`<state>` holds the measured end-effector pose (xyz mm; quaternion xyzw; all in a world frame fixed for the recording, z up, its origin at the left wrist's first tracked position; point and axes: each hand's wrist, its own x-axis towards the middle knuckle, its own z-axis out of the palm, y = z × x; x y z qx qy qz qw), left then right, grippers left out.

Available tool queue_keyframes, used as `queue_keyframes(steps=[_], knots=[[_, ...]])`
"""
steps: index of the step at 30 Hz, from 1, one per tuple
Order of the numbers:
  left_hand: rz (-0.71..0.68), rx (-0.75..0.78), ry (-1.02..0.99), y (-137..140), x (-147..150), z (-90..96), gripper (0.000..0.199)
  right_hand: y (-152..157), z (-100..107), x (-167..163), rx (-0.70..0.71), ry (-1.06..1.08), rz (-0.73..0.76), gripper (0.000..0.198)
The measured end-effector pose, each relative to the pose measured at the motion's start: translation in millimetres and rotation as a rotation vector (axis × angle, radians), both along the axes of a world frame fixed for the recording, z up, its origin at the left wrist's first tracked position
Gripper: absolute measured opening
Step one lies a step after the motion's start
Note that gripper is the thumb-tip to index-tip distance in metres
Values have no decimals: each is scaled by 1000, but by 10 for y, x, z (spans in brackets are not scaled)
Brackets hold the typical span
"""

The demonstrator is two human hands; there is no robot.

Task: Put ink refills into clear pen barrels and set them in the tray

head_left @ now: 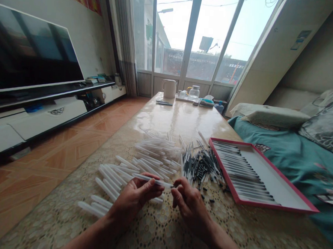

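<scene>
My left hand is closed around a translucent white pen barrel, held nearly level above the table. My right hand pinches at the barrel's right end, where a small dark tip shows between the fingers; whether that is a plug or a refill end I cannot tell. Many loose white pen barrels lie left of and beyond my left hand. Past my right hand is a heap of dark pen refills and small black plugs. To the right, a pink-rimmed box holds a row of pens.
The long table has a patterned cover. At its far end stand a white pitcher, a glass jar and a tissue pack. A teal-covered couch runs along the right; a television is left.
</scene>
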<state>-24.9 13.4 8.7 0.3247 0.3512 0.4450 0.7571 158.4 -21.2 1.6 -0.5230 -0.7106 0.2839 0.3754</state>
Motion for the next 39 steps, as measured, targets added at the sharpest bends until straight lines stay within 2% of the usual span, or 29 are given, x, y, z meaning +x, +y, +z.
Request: queue_keyframes(steps=[3,7,13,18,26,31,36,37,39], knots=[[-4,1,-3,7,-1,-13,19,0,-4,-3,19,-15,5,21],[-43,16,-2,9,-3,-28,18,9,-43,3,-4,-24,23,35],[5,-12,-5,12,-2,-29,21,5,-36,5,35,-41,-6,22],[-16,3,-15,20,-5,-36,22,2,-37,-4,-20,6,35,27],[-39,35,-24,14,-10,-45,20,6,-38,8,25,-11,5,26],[-64,75,-1,13,-10,-48,18,-1,-18,-12,-87,141,10,34],[-53,115,41,3,-10,-57,19,9,-14,-8,-410,363,76,39],[-48,117,48,1,-9,-59,19,7,-3,-6,-422,362,75,39],[-56,136,74,-6,-8,-58,20,-3,28,-10,-307,272,26,38]])
